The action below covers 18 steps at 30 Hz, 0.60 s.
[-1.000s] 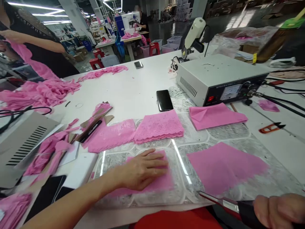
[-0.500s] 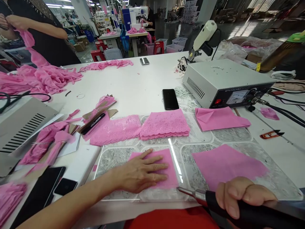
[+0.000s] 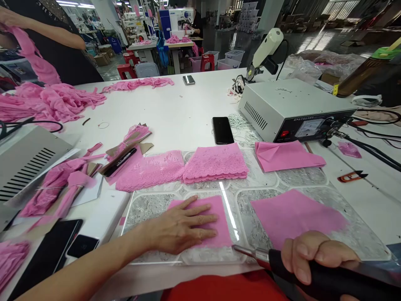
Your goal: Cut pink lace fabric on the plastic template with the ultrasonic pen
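My left hand (image 3: 184, 225) lies flat with spread fingers on a small pink fabric piece (image 3: 221, 217), holding it against the clear-topped, marble-patterned mat (image 3: 147, 209). In my right fist (image 3: 316, 255) is a black-handled cutting tool (image 3: 278, 263), gripped round its thick handle. Its narrow metal tip points left and is at the lower right corner of the small piece; whether it touches the cloth I cannot tell. A larger pink fabric piece (image 3: 294, 213) lies flat just beyond my right hand. Stacked scalloped pink lace pieces (image 3: 216, 163) and a folded pink cloth (image 3: 288, 155) lie farther back.
A grey power box (image 3: 294, 108) with a meter and cables stands back right, beside a black phone (image 3: 222, 130). Orange snips (image 3: 352, 176) lie at the right. Bundled pink strips (image 3: 56, 184) and another grey box (image 3: 31, 163) crowd the left. A person handles pink cloth back left.
My view has shifted slightly. Both hands and the tool hold nearly the same place over the cloth. The other person's arm has moved up at the far left with the pink cloth.
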Motion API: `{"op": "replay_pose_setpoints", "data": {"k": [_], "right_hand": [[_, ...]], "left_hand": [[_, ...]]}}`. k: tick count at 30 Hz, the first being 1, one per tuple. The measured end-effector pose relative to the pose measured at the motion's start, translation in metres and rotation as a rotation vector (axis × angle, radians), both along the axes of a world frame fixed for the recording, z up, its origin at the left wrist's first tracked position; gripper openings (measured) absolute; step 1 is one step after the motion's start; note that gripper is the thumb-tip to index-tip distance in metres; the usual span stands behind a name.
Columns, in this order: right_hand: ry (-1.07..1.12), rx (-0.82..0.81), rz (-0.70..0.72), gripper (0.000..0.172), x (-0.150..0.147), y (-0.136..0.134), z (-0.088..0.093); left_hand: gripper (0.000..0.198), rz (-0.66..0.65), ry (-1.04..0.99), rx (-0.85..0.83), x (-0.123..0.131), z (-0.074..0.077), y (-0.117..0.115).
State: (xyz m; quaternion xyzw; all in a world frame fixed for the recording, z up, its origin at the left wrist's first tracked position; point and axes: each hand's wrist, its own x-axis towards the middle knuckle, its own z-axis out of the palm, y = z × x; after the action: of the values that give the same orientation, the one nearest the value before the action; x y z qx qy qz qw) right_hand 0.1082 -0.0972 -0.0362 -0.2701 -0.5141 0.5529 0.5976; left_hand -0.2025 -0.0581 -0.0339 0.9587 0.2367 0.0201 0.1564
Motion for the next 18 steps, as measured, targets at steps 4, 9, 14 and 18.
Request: {"op": "replay_pose_setpoints", "data": {"k": [4, 9, 14, 18], "right_hand": [[0.000, 0.008, -0.085, 0.021, -0.0039, 0.0030, 0.0048], [0.026, 0.019, -0.073, 0.022, -0.0054, 0.0038, -0.0007], [0.028, 0.006, -0.053, 0.022, -0.0040, 0.0034, -0.0048], [0.017, 0.005, -0.052, 0.021, -0.0062, 0.0029, -0.0028]], "left_hand": [[0.038, 0.002, 0.017, -0.003, 0.0001, -0.0008, -0.0008], [0.036, 0.007, 0.002, 0.002, -0.0003, -0.0019, -0.0011], [0.035, 0.004, 0.007, 0.012, -0.0005, -0.0031, -0.0017], [0.035, -0.003, 0.007, 0.019, -0.0002, -0.0024, -0.0015]]}}
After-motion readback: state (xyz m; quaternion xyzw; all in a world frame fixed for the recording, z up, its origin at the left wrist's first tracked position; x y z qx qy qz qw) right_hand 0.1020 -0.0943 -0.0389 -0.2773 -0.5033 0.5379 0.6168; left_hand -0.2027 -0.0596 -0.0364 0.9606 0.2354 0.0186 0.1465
